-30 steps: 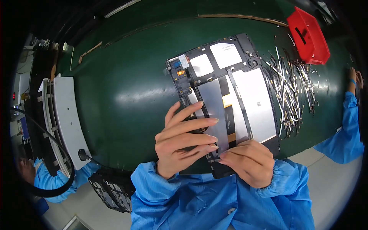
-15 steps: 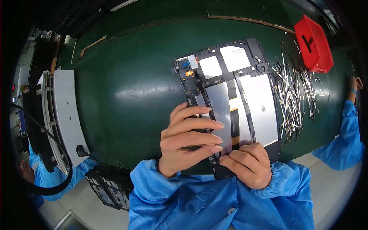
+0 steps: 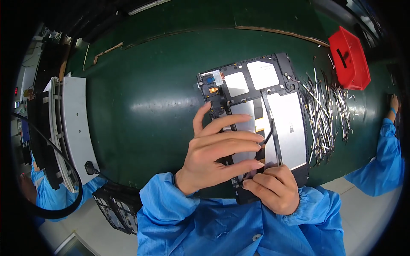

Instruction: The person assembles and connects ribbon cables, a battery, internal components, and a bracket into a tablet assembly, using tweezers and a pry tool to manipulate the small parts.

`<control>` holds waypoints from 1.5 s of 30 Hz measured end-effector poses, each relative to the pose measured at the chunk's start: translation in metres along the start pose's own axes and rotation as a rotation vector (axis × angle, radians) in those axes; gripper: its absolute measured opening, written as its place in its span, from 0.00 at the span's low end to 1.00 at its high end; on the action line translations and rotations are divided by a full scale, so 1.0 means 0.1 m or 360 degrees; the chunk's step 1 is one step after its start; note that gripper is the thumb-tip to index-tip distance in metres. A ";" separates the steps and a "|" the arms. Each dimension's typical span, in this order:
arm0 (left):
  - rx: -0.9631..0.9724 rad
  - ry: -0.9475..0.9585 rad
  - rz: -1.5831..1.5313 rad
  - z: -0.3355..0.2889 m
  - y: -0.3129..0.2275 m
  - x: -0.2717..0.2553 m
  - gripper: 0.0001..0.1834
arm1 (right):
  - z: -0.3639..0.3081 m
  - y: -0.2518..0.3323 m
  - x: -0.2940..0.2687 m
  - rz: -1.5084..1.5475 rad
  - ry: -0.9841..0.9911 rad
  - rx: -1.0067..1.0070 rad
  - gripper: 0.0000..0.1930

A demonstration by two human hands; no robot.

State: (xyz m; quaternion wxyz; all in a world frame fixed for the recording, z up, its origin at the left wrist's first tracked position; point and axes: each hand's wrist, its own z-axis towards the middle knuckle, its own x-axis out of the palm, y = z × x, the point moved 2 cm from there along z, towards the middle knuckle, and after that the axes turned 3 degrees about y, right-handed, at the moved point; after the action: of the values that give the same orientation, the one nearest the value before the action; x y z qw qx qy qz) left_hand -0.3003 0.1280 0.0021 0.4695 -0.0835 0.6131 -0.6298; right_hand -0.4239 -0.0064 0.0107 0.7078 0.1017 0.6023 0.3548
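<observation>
An opened tablet-like device (image 3: 279, 132), with a black frame and silver panels, is tilted a little under both of my hands. My left hand (image 3: 218, 149) lies across its left part, fingers stretched and spread. A thin black strip (image 3: 270, 133) stands off the silver panel and runs to the left fingertips; whether they grip it cannot be made out. Over the device's near edge my right hand (image 3: 275, 187) is closed, fingers curled, thumb and forefinger pinched together. What lies in that pinch is hidden.
A pile of thin black-and-white strips (image 3: 322, 121) lies right of the device, beside a red bin (image 3: 350, 59). White curved panels (image 3: 79, 128) stand at left. Stacked black device frames (image 3: 115, 207) are low left. Another person's blue sleeve (image 3: 382, 158) is at far right.
My left fingers have spread and shifted right, the thumb parting from the forefinger. The thin black strip now stands out beside the fingertips. The right hand stays pinched at the near edge.
</observation>
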 end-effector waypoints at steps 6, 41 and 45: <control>0.0017 -0.0063 0.0124 0.00 0.04 -0.01 0.05 | 0.01 0.02 -0.01 -0.0040 0.0011 0.0035 0.14; -0.0063 -0.0163 0.0302 0.01 0.11 0.06 0.06 | 0.02 0.04 -0.02 -0.0107 -0.0003 0.0098 0.07; -0.0094 -0.0169 0.0289 0.00 0.10 0.06 0.06 | 0.01 0.04 0.00 -0.0101 -0.0013 0.0094 0.08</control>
State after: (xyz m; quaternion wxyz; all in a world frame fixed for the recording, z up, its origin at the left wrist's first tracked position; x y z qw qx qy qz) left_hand -0.2985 0.1261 -0.0090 0.5539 -0.0746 0.6107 -0.5610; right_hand -0.4244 -0.0035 0.0129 0.7179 0.1049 0.6125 0.3139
